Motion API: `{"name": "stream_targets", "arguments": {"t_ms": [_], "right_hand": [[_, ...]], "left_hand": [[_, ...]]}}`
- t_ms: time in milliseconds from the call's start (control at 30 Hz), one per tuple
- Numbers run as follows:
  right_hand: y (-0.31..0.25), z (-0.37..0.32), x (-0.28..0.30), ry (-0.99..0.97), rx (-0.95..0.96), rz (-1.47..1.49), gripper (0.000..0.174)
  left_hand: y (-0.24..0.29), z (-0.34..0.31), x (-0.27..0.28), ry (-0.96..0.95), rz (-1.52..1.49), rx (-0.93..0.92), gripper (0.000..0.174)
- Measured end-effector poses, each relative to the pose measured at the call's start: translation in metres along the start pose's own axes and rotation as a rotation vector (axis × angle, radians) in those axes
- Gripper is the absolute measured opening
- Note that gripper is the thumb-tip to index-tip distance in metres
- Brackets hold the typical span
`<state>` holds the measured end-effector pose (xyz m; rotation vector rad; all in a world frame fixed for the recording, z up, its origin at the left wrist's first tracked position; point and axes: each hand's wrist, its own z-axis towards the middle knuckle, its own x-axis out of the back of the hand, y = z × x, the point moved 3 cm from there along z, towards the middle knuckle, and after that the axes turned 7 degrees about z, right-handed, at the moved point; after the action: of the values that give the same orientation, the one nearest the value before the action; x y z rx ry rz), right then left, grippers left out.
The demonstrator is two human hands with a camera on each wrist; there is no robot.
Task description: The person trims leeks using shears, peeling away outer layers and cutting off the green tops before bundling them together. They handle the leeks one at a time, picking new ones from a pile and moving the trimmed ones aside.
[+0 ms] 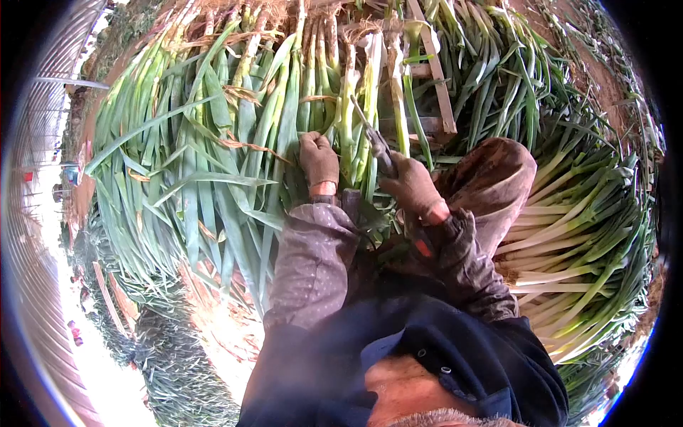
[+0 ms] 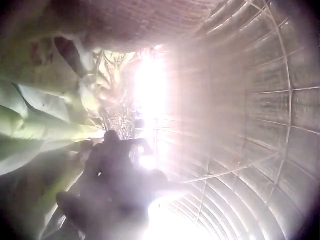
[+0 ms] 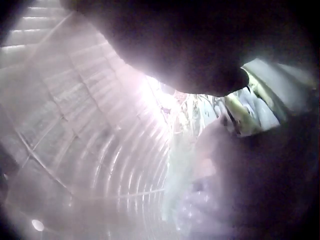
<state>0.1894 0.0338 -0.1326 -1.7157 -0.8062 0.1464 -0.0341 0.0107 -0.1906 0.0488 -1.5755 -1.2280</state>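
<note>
In the head view, my gloved left hand (image 1: 319, 160) has its fingers curled on the leaves of a leek (image 1: 307, 99) in the row before me. The left wrist view shows broad leaves (image 2: 35, 125) close under the glove (image 2: 115, 20). My gloved right hand (image 1: 414, 183) grips the dark handle of a knife (image 1: 383, 153), whose thin blade points up and left across the leeks. A few leeks with soil-stained stems (image 1: 347, 107) stand between the two hands. Dark glove (image 3: 200, 45) fills much of the right wrist view.
Untrimmed leeks (image 1: 156, 135) spread wide on the left. Pale-stemmed leeks (image 1: 562, 235) are piled at my right, past my bent knee (image 1: 498, 178). A wooden crate edge (image 1: 435, 71) stands ahead. Ribbed greenhouse wall (image 1: 35, 213) runs along the far left.
</note>
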Motion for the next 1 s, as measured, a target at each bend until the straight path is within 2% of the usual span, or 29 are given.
{"name": "stream_targets", "arguments": {"t_ms": [333,467,633,767,833,967,1000], "right_hand": [[0.001,0.092,0.014,0.076,0.049,-0.158,0.034],[0.002,0.124,0.028,0.076,0.058,-0.219,0.037],[0.009,0.097,0.043,-0.056,0.067,-0.094,0.040],[0.020,0.061,0.045,-0.014,0.077,-0.181,0.036],[0.023,0.048,0.044,-0.103,0.117,-0.089,0.039],[0.024,0.038,0.050,-0.058,0.057,0.016,0.037],[0.026,0.039,0.052,-0.057,0.047,0.056,0.036]], "left_hand": [[0.006,-0.001,0.004,-0.010,0.030,-0.039,0.021],[0.010,-0.001,0.005,-0.102,0.034,-0.013,0.028],[0.029,-0.005,0.011,-0.197,0.002,0.021,0.043],[0.039,-0.006,0.011,-0.276,0.038,-0.026,0.052],[0.043,-0.005,0.007,-0.274,0.053,-0.057,0.053],[0.059,-0.002,-0.002,-0.370,0.163,-0.150,0.057],[0.069,-0.001,-0.004,-0.468,0.199,-0.106,0.058]]}}
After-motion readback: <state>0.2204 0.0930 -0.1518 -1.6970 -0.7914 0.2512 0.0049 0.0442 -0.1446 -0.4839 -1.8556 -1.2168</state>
